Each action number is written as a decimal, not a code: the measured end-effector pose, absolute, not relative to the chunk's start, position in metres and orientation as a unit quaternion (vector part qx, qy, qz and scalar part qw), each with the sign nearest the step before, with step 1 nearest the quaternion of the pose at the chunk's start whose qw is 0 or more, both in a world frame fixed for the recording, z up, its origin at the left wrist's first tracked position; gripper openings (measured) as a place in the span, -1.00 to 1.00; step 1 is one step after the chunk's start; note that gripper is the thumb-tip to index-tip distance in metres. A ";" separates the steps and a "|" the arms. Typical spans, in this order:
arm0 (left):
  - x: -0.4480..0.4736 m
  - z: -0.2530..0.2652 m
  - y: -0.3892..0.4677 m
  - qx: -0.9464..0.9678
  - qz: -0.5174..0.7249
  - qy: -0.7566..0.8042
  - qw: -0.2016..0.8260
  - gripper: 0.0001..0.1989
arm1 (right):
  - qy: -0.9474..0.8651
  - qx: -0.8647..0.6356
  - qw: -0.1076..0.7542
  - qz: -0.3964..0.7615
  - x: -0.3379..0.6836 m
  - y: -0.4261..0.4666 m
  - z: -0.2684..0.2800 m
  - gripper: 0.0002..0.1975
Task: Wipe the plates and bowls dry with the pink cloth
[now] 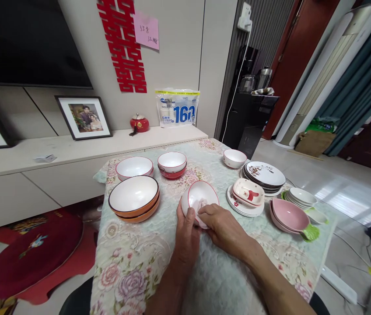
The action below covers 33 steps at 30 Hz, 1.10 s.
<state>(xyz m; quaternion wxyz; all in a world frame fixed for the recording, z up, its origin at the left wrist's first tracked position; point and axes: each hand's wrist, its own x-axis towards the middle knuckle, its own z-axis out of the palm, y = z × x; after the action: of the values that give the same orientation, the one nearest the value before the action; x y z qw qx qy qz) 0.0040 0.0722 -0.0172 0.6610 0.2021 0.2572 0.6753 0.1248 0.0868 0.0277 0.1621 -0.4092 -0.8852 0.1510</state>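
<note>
A white bowl (pixel 208 192) with a red rim is tilted toward me above the near middle of the table. My left hand (pixel 187 234) is closed around its left side and underside, thumb by the rim. My right hand (pixel 226 227) reaches into the bowl, fingers pressed together on a crumpled white wipe (pixel 200 204) against the inner wall. Part of the wipe is hidden by the fingers. Left of my hands stand orange bowls (pixel 134 194) in a stack. Behind them are a large red-rimmed bowl (pixel 134 166) and stacked red-patterned bowls (pixel 172 161).
At right are dark-patterned plates (pixel 266 173), a small white bowl (pixel 234 157), rectangular dishes (pixel 248 191) on white plates (pixel 238 210), pink leaf-shaped bowls (pixel 290 215) and small green-white bowls (pixel 302 196). A flowered cloth (pixel 139 262) covers the table. Behind it runs a cabinet (pixel 120 142).
</note>
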 end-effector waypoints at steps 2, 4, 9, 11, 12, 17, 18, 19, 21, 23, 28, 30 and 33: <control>0.006 -0.016 0.072 0.209 0.683 0.243 0.656 -0.11 | -0.867 -0.401 0.223 0.197 0.121 0.087 0.026 -0.86; 0.008 -0.015 0.072 0.213 0.690 0.237 0.650 -0.08 | -0.832 -0.408 0.289 0.241 0.117 0.086 0.024 -0.89; 0.005 -0.017 0.073 0.205 0.683 0.243 0.657 -0.17 | -0.822 -0.380 0.308 0.292 0.113 0.085 0.025 -0.83; 0.003 -0.018 0.073 0.199 0.681 0.238 0.663 -0.19 | -0.864 -0.363 0.244 0.251 0.118 0.084 0.029 -0.81; 0.002 -0.019 0.073 0.195 0.678 0.239 0.667 -0.18 | -0.881 -0.363 0.209 0.219 0.121 0.084 0.030 -0.81; 0.002 -0.013 0.070 0.184 0.658 0.278 0.675 -0.15 | -0.888 -0.436 0.111 0.093 0.130 0.084 0.032 -0.75; 0.003 -0.012 0.070 0.188 0.658 0.276 0.675 -0.16 | -0.887 -0.438 0.115 0.096 0.130 0.084 0.031 -0.76; 0.004 -0.011 0.070 0.194 0.660 0.268 0.675 -0.16 | -0.886 -0.432 0.129 0.111 0.129 0.085 0.029 -0.77; 0.007 -0.011 0.070 0.203 0.673 0.253 0.665 -0.11 | -0.875 -0.421 0.181 0.160 0.125 0.087 0.025 -0.81; 0.010 -0.014 0.071 0.209 0.689 0.252 0.647 -0.05 | -0.843 -0.424 0.254 0.212 0.120 0.088 0.021 -0.85; 0.007 -0.018 0.074 0.207 0.689 0.275 0.638 -0.12 | -0.810 -0.391 0.322 0.295 0.113 0.086 0.021 -0.85; 0.004 -0.016 0.073 0.202 0.689 0.269 0.643 -0.20 | -0.851 -0.363 0.264 0.273 0.115 0.085 0.025 -0.77; 0.001 -0.012 0.072 0.195 0.678 0.257 0.660 -0.25 | -0.892 -0.387 0.170 0.160 0.122 0.086 0.027 -0.69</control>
<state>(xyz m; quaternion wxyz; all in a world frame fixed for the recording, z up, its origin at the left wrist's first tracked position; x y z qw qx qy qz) 0.0012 0.0721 -0.0125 0.6603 0.1954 0.2568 0.6782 0.1223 0.0855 0.0272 0.1699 -0.3866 -0.8923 0.1598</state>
